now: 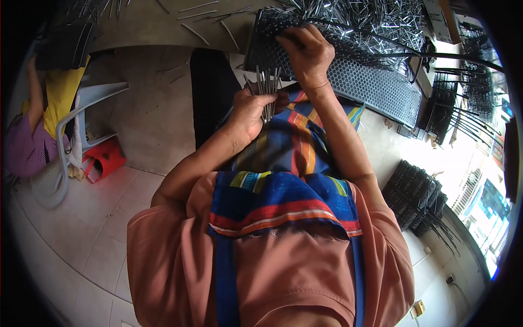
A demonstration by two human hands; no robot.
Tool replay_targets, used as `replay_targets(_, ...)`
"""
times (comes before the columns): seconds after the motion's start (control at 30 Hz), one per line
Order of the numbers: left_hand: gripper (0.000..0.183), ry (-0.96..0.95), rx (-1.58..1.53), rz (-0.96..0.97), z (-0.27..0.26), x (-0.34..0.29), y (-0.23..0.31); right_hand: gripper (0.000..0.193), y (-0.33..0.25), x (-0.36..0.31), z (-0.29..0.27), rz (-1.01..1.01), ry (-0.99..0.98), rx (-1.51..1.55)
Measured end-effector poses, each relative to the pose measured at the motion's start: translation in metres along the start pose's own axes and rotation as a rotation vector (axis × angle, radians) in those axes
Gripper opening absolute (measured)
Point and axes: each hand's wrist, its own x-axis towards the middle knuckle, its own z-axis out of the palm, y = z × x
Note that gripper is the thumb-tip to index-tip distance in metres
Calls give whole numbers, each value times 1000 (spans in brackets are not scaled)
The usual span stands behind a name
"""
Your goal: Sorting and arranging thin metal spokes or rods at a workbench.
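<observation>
left hand (248, 111) gripping rods (267, 90), right hand (308, 54) on rack (376, 90)

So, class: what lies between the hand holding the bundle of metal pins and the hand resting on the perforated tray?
In the head view, only the pin tips and the tray's near edge lie between left hand and right hand.

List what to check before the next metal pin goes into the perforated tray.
1. Left hand grips a bundle of metal pins: ok.
2. Right hand rests on the perforated tray: ok.
3. Empty holes showing on the tray's near part: ok.
4. Right fingers holding a single pin: cannot tell.
5. Tray sitting level: cannot tell.
6. Loose pins piled on the tray's far side: not ok.
</observation>
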Motion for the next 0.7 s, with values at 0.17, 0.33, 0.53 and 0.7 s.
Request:
replay_targets(0.17,17,-8,-41,-19,4,2,6,12,4,-5,-5,-18,-17,-66)
replay_targets(0.33,20,-88,-103,-19,4,6,9,18,-8,-13,-32,450,-407,60)
replay_targets(0.53,16,-36,-110,-37,19,7,0,14,-1,-30,-48,843,-423,539)
replay_targets(0.7,16,38,-56,-71,15,9,-4,7,4,-21,-55,575,170,602)
